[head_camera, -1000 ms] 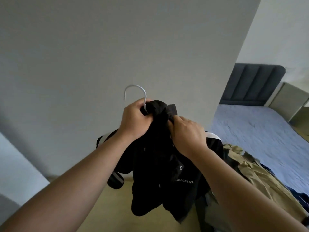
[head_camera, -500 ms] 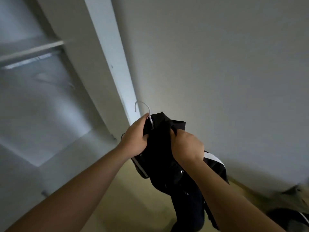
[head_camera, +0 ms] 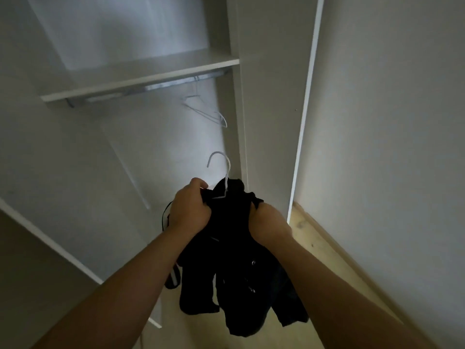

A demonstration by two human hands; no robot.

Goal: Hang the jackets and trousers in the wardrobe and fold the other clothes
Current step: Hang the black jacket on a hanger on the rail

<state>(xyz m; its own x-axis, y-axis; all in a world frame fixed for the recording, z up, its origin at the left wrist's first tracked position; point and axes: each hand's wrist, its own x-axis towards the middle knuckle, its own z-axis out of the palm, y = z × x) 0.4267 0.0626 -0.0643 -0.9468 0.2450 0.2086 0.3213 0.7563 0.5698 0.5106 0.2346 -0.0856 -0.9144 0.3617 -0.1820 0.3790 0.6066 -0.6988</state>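
The open wardrobe [head_camera: 151, 152] fills the view. A white shelf [head_camera: 141, 76] crosses its upper part, with a metal rail [head_camera: 176, 83] fixed just under it. In front, well below the rail, hangs the black jacket [head_camera: 234, 273]. It is already on a white hanger [head_camera: 228, 170], whose hook stands free above the collar.

The left hand [head_camera: 188, 210] has its fingers curled tight on the collar and the hanger's shoulder. The right hand [head_camera: 269, 222] grips the fabric on the other side.

Dressing this jacket looks done; what is left is to lift the hook onto the rail. No garment shows on the rail, so most of the hanging seems still to come. The folding cannot be judged from here.

A few bare wire hangers [head_camera: 206, 113] hang at the rail's right end, near the side panel [head_camera: 271, 122] and roughly above the hook. They could snag it, and the shelf leaves little room over the rail.
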